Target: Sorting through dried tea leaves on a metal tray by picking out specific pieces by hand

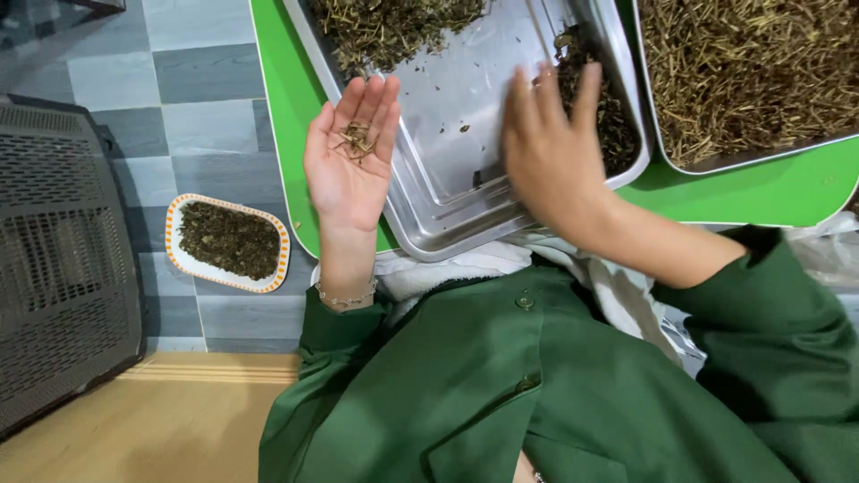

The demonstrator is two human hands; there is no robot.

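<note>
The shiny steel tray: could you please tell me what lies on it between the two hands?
In the head view, mostly bare metal of the shiny steel tray, with only a few scattered dried leaf flecks.

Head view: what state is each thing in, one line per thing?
left hand: open, palm up, a few dried stems on it
right hand: open, blurred, over the tray
steel tray: tilted, mostly bare, leaf bits at its edges
second tray: full of stems
small dish: on the floor, filled with dark leaf
</note>
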